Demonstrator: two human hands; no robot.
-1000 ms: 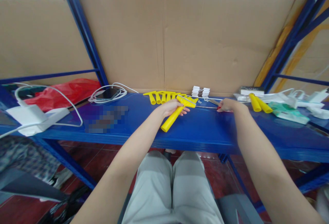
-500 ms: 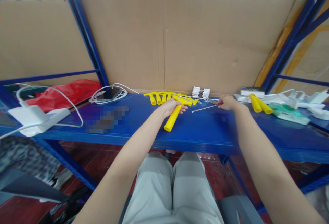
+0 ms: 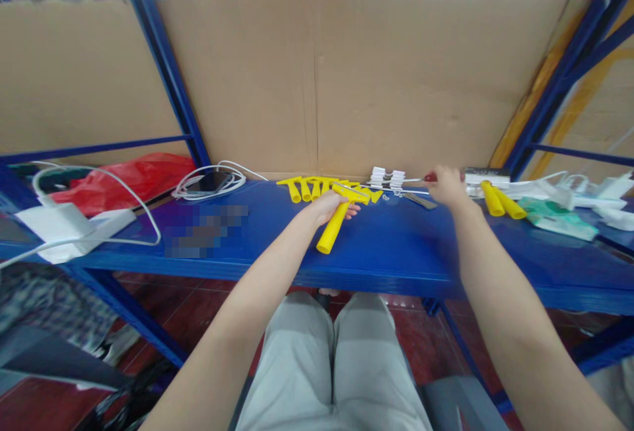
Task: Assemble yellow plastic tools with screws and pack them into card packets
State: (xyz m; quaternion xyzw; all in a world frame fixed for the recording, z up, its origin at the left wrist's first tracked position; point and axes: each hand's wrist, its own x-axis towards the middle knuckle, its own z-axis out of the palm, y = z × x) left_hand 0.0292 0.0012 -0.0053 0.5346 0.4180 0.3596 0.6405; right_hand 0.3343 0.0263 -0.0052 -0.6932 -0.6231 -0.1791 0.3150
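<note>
My left hand (image 3: 333,208) is closed around a yellow T-shaped piece (image 3: 333,228), whose tube points down toward the front edge. In my right hand (image 3: 444,185) is the red handle of a screwdriver (image 3: 430,177), its thin shaft reaching left near the stacked white pieces (image 3: 387,178). Behind my left hand, several more yellow T-shaped pieces (image 3: 306,189) lie in a row. A flat metal strip (image 3: 421,200) rests on the blue table just left of my right hand.
Two yellow tubes (image 3: 495,200) and a green-white packet (image 3: 557,218) lie at the right. White cable coils (image 3: 211,183), a red bag (image 3: 129,183) and a white power strip (image 3: 74,230) are at the left. Cardboard (image 3: 376,81) stands behind.
My right hand has moved up and slightly right with the screwdriver, whose shaft has moved back from the middle of the table. My left hand has hardly moved.
</note>
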